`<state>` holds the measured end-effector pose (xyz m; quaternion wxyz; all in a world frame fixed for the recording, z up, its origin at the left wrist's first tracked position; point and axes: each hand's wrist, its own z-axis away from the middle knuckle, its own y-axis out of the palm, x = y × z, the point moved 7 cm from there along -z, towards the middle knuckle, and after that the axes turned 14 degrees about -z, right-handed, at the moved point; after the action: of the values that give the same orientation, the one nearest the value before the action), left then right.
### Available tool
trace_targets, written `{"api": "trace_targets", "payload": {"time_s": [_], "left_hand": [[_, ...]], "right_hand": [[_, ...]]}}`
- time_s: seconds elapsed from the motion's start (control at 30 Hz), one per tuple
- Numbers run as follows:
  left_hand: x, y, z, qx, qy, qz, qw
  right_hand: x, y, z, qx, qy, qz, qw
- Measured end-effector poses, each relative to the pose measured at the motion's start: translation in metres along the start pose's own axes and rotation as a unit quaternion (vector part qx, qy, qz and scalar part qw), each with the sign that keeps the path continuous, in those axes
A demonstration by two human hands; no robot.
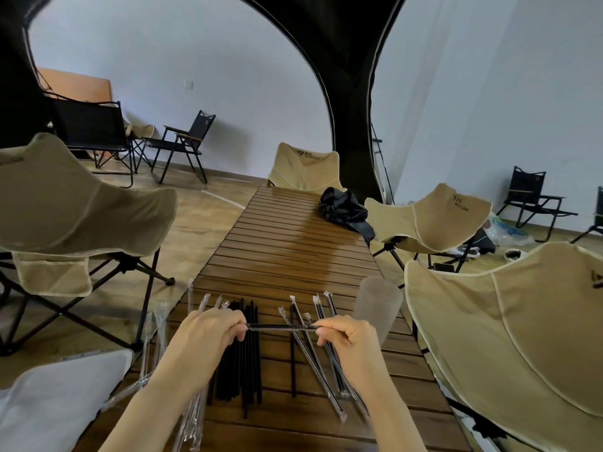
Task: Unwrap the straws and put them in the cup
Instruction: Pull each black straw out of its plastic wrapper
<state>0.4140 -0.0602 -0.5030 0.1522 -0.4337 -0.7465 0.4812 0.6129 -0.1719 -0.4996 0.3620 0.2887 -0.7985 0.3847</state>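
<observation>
The long slatted wooden bench (293, 249) runs straight away from you, with tan folding chairs around it: one on your left (65, 203), a big one close on your right (522, 321), another further along the right side (430, 216) and one at the far end (306, 168). A crumpled black bag (342, 207) lies on the far right part of the bench, hanging a little over its edge.

Nearer to you, the frosted cup (380, 305) stands upright by the bench's right edge, just beyond your right hand (349, 337). Your left hand (208, 334) is level with it, and both are raised over the near end of the bench.

Under your left hand lies a bunch of black straws (241, 370), side by side and pointing away from you; they look bare. To their right, under your right hand, several wrapped straws (313, 360) lie fanned out in clear sleeves. Along the bench's left edge, clear wrappers (156, 337) trail over the side; you cannot tell from here whether each is empty.

Between your hands you hold one straw (280, 327) level and crosswise, its clear sleeve on it. Your left fingers pinch its left end, and your right thumb and fingers pinch its right end.
</observation>
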Motion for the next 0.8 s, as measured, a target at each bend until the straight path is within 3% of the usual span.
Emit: {"api": "trace_targets", "payload": {"time_s": [0.37, 0.63, 0.8], "left_hand": [[-0.016, 0.009, -0.002, 0.026, 0.026, -0.003, 0.999], [-0.026, 0.017, -0.005, 0.035, 0.03, -0.079, 0.996], [-0.044, 0.004, -0.011, 0.017, -0.001, -0.051, 0.999]], "right_hand": [[0.002, 0.01, 0.001, 0.045, 0.005, -0.007, 0.999], [-0.007, 0.022, -0.001, 0.081, 0.05, -0.028, 0.995], [0.008, 0.022, -0.001, 0.051, 0.018, 0.002, 0.999]]}}
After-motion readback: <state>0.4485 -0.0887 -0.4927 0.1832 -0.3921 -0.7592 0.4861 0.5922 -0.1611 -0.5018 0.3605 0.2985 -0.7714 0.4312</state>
